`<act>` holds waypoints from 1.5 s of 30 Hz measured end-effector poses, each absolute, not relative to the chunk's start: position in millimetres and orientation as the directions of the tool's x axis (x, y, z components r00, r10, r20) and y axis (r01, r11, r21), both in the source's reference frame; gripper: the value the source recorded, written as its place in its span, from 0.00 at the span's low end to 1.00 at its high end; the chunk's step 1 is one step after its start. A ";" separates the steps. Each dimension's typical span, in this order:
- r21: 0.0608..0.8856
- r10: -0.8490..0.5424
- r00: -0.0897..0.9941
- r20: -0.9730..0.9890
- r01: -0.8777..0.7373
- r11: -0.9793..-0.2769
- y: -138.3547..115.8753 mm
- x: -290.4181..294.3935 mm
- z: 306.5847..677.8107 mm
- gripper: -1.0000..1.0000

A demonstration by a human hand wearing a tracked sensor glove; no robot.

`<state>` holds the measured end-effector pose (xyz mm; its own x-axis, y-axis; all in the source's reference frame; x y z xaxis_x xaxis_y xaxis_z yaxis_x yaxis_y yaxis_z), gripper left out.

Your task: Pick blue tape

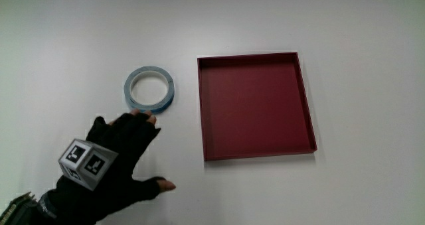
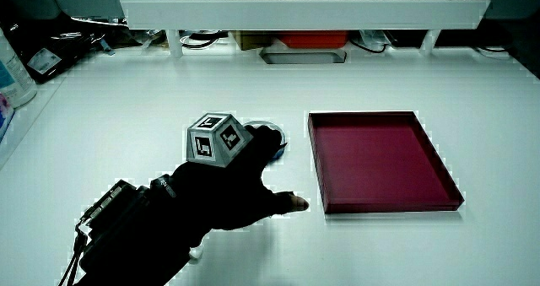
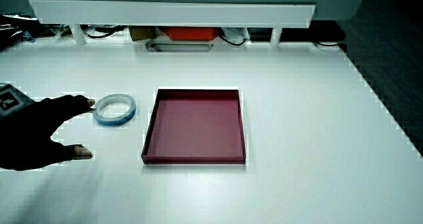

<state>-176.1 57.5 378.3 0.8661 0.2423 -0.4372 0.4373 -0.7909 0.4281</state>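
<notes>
From above, the blue tape [image 1: 149, 89] lies flat on the counter [image 1: 358, 26], just beside the red tray [image 1: 255, 105] but apart from its wall. The hand [image 1: 109, 162] sits nearer to the person than the roll, fingers spread and holding nothing, with the fingertips [image 1: 143, 115] at the roll's near rim and the thumb splayed wide (a posture that suits closing across the ring, by my reading). The patterned cube [image 1: 86, 163] rides on the back of the hand.

In a side view, the hand [image 2: 228, 193] covers most of the tape [image 2: 277, 138], so only a sliver of its rim shows past the cube [image 2: 215, 138]; the tray [image 2: 380, 161] holds nothing.

In a side view, the tape [image 3: 114, 110] is plain to see between the hand [image 3: 39, 135] and the tray [image 3: 195, 126], a fingertip meeting its rim. The pick seems about to start; the roll is not yet grasped.
</notes>
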 end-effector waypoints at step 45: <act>0.535 0.163 0.937 -0.309 0.313 -0.785 -21.9 -187.5 505.3 0.50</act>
<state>-187.5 -21.9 505.3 0.9371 0.1628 -0.3087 0.3126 -0.7850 0.5348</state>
